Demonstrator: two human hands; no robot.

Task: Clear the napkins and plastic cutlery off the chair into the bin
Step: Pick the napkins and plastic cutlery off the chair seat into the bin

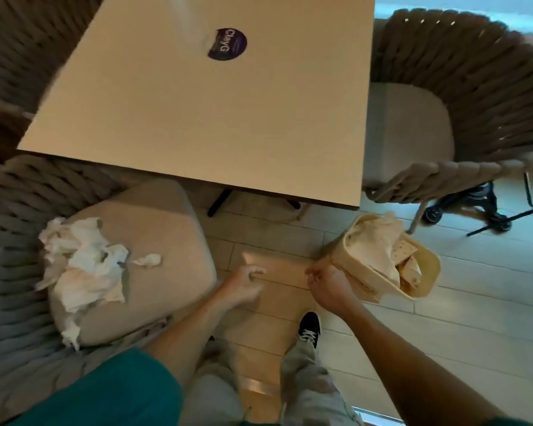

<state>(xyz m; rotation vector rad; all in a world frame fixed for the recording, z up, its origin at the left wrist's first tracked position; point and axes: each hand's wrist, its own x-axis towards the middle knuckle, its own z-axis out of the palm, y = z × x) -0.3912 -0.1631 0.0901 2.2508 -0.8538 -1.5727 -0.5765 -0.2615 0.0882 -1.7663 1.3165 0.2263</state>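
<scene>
Head view: a heap of crumpled white napkins lies on the chair cushion at the left, one small wad just beside it. Something dark and thin shows among them, perhaps cutlery; too blurred to tell. The left hand hangs over the floor, fingers loosely curled, holding nothing. The right hand grips the rim of the bin, which is tilted. The paper looks light and soft; scooping the heap from underneath should lift it whole.
</scene>
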